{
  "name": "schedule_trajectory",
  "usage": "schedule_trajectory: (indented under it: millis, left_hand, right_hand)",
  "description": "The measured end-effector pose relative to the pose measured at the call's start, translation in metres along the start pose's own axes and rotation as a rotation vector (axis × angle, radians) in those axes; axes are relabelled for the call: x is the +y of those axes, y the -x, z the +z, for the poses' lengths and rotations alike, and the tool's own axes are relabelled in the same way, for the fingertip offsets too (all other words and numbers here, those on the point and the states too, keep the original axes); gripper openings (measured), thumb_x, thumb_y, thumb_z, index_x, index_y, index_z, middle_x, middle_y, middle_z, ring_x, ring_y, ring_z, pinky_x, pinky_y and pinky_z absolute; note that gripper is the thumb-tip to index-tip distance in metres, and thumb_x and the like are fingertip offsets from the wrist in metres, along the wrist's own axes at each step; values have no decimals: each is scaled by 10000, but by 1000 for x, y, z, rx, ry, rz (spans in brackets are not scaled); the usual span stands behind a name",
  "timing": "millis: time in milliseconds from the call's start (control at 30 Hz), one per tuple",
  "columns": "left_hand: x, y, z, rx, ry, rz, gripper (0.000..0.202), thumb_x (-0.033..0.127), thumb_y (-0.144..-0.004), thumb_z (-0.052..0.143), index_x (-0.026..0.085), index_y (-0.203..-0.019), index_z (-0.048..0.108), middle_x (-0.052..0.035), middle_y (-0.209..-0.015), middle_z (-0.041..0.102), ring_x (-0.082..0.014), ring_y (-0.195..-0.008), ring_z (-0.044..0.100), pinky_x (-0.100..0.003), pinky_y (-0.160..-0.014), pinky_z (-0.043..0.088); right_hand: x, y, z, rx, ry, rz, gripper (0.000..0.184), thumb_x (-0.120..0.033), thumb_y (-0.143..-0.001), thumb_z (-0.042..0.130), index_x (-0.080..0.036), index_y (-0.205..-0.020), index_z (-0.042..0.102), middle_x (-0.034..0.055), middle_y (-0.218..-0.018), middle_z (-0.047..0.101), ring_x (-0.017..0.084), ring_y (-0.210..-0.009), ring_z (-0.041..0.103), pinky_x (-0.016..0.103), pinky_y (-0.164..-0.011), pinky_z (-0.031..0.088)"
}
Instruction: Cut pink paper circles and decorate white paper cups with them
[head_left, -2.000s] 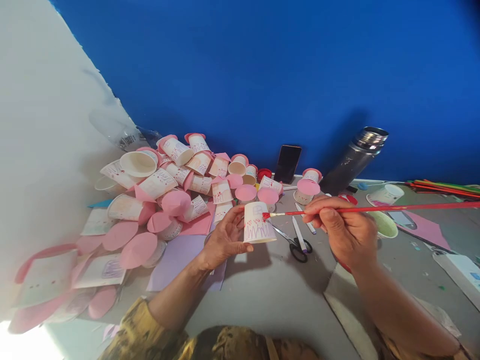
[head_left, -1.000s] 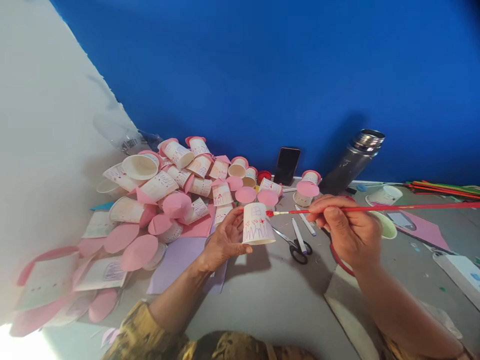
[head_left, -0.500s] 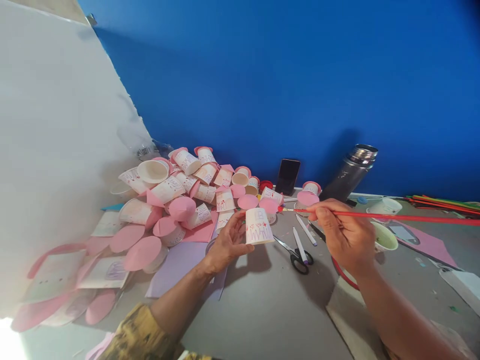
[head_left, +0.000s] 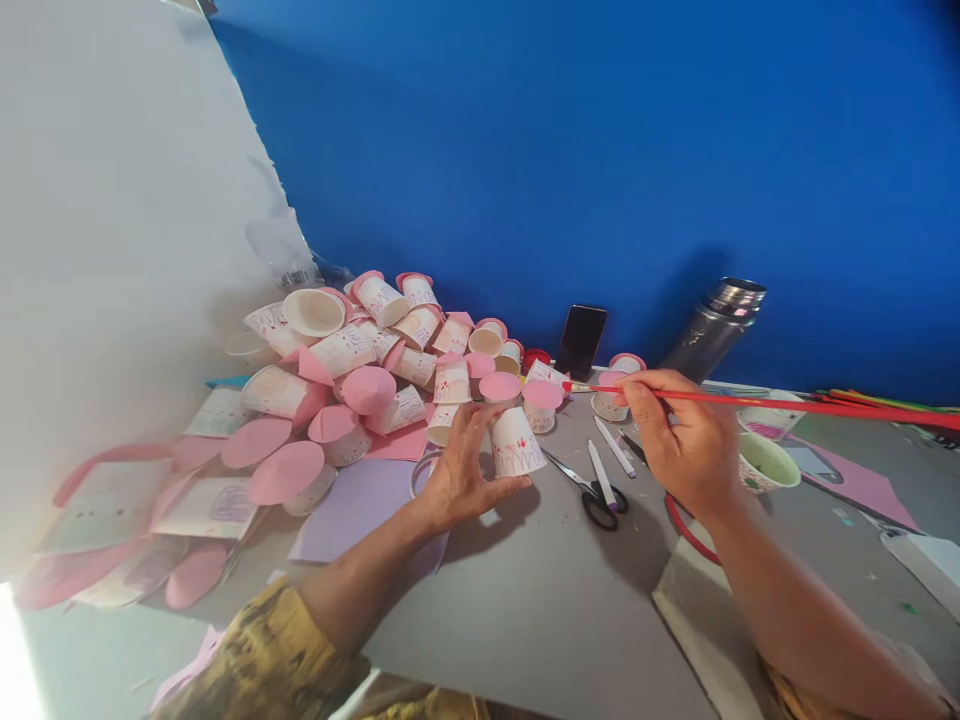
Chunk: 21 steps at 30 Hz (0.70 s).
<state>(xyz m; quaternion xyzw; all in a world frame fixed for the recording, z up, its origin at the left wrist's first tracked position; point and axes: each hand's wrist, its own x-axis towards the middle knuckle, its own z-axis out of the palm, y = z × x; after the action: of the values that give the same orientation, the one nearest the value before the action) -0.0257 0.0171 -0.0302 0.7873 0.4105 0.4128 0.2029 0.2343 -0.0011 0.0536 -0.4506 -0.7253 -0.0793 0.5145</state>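
Observation:
My left hand (head_left: pixel 459 470) grips an upside-down white paper cup (head_left: pixel 516 442) marked with a purple zigzag and red dabs, holding it just above the grey table (head_left: pixel 525 600). My right hand (head_left: pixel 679 440) pinches a long red paintbrush (head_left: pixel 757 402). Its tip points left and hovers a little up and to the right of the cup, apart from it.
A heap of decorated cups with pink cone tops (head_left: pixel 375 370) lies at the left by a white board (head_left: pixel 112 250). Black scissors (head_left: pixel 592 490) and white markers (head_left: pixel 606 462) lie between my hands. A phone (head_left: pixel 584 340), a steel flask (head_left: pixel 712 325), a green paint cup (head_left: pixel 765 460) and coloured sticks (head_left: pixel 892 402) stand behind.
The brush tip has lifted off the cup and moved right and up. My left hand has lowered the cup toward the table. The view has swung slightly left.

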Motion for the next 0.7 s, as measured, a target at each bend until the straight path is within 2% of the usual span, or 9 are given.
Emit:
schedule_trajectory:
  millis: [133,233,333,400,433,533,600,700]
  left_hand:
    - [-6,2,8,70,-73,134,911,275,-731,843,274,-1495,349,-154,-1443,476,-372,-1334,483,-579,-1109,437]
    - [-10,4,13,58,-112,187,846,221,-751,806,292,-1481,385,-133,-1408,509,-374,-1349,481,-596,-1125,423]
    - [-12,6,18,46,-146,194,814,183,-773,767,291,-1484,386,-135,-1387,520,-369,-1323,503,-591,-1105,449]
    - [-12,7,20,42,-162,201,833,159,-793,736,296,-1510,336,-141,-1413,505,-368,-1349,485,-588,-1112,449]
    - [-13,7,21,48,-167,198,843,143,-799,720,299,-1520,313,-143,-1426,494,-367,-1359,478,-587,-1114,450]
    - [-13,8,20,92,-174,169,867,118,-802,694,302,-1536,273,-151,-1441,463,-367,-1365,473,-593,-1108,458]
    - [-13,7,19,120,-168,147,883,121,-799,698,303,-1544,260,-153,-1444,456,-367,-1369,472,-595,-1111,456]
    - [-15,5,17,154,-128,97,896,119,-786,712,314,-1540,269,-143,-1457,468,-356,-1375,479,-572,-1115,452]
  right_hand:
    - [5,3,6,7,36,30,225,-360,-1032,544,-231,-919,690,37,-792,772,193,-664,700,294,-595,497]
    - [18,-1,6,3,75,112,296,-429,-1031,528,-214,-917,697,50,-811,777,192,-645,696,291,-601,484]
    - [34,-19,8,-11,62,245,359,-458,-1041,470,-197,-946,697,50,-794,773,203,-659,703,297,-640,497]
    - [43,-40,16,-67,97,319,371,-439,-1044,435,-189,-960,696,65,-818,778,223,-727,721,308,-682,510]
    - [47,-52,22,-132,135,335,371,-410,-1050,410,-187,-965,694,78,-866,785,232,-793,733,314,-728,519]
    - [57,-86,51,-229,174,325,283,-342,-1022,499,-197,-900,710,82,-939,791,242,-937,729,319,-875,511]
    - [65,-106,74,-299,204,343,287,-318,-1022,529,-195,-842,714,88,-953,789,246,-991,718,333,-948,497]
    - [78,-127,107,-413,241,383,266,-325,-1038,558,-163,-918,732,109,-1035,766,238,-1029,701,380,-981,518]
